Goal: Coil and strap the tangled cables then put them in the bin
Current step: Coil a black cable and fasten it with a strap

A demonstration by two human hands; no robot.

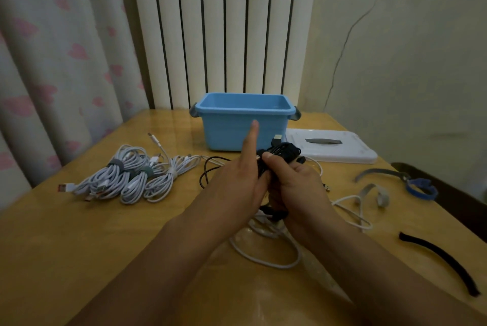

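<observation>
My right hand [297, 186] grips a bundle of coiled black cable [283, 153] above the table's middle. My left hand [237, 183] is against the same bundle, its index finger pointing straight up and the other fingers curled round the cable's strands. A loose loop of the black cable hangs out to the left. Under my hands lies a tangled white cable [266, 254]. An open blue bin [243, 120] stands just behind. Several white cables, coiled and strapped [129, 178], lie to the left.
The bin's white lid [334, 146] lies to the right of it. Loose straps lie on the right side of the wooden table [79, 246]: a grey one [379, 174], a blue one [421, 188], a light grey one [376, 193] and a long black one [442, 259].
</observation>
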